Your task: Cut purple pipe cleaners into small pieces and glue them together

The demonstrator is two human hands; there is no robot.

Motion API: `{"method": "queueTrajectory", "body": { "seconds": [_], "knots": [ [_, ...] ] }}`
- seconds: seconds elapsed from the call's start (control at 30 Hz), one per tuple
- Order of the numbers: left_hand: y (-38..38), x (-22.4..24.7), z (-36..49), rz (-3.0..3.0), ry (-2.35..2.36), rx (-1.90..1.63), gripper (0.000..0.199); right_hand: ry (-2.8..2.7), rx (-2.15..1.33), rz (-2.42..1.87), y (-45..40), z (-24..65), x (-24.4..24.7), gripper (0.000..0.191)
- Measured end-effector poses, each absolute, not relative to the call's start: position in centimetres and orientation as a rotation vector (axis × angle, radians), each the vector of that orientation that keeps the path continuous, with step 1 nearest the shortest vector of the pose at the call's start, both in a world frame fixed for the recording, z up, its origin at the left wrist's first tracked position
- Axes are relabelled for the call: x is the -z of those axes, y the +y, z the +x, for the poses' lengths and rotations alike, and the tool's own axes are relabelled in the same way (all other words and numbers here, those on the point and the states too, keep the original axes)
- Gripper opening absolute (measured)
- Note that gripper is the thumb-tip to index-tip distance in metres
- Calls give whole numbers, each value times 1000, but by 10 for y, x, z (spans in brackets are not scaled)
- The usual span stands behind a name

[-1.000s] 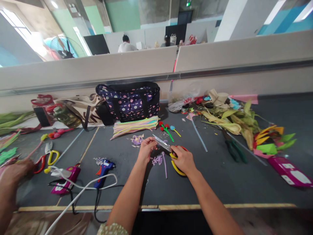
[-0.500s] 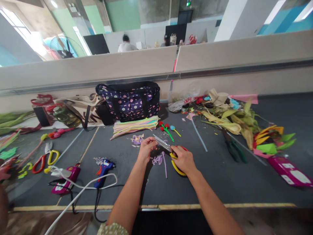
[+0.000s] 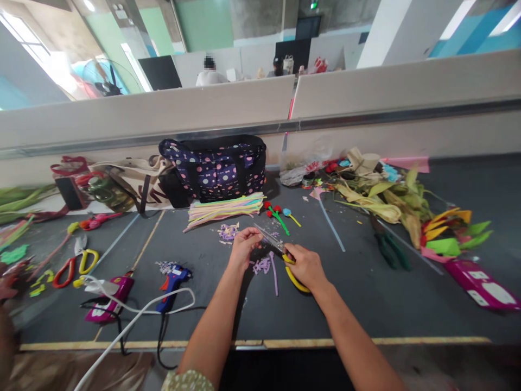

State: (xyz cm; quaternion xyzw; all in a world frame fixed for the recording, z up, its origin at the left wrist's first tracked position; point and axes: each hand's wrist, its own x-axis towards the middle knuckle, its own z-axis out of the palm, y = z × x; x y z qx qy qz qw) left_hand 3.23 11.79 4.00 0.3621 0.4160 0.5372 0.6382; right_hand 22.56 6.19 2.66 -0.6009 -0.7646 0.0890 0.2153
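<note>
My right hand (image 3: 305, 266) is wrapped round the handles of a pair of scissors (image 3: 297, 278); a yellow loop shows below the fingers. The blades point up and left, towards my left hand (image 3: 246, 247). There, thumb and fingers are pinched together at the blade tips; whatever they hold is too small to make out. Just under the blades lies a small heap of cut purple pieces (image 3: 261, 265), beside a purple pipe cleaner (image 3: 274, 277). Another pile of purple and cream snippets (image 3: 228, 232) sits left of my left hand.
Behind my hands lie a bundle of pastel pipe cleaners (image 3: 226, 210), red flowers on a green stem (image 3: 280, 221) and a patterned bag (image 3: 220, 171). A blue glue gun (image 3: 174, 285) with trailing cables and spare scissors (image 3: 81, 258) are leftward. Pliers (image 3: 388, 244) and dried husks (image 3: 374, 203) lie right.
The scissor blades look narrower now, and the red part of the handle that showed by my right hand is hidden. Both hands stay in nearly the same place.
</note>
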Motion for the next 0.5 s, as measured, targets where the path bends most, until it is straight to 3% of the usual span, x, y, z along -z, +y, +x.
{"method": "queueTrajectory", "body": {
  "seconds": [0.3, 0.5],
  "knots": [
    [120, -45, 26, 891, 1032, -1244, 26, -2011, -24, -1880, 66, 231, -27, 34],
    [133, -40, -14, 1248, 1607, -1267, 16, -1990, -22, -1975, 68, 233, -21, 31]
  ]
}}
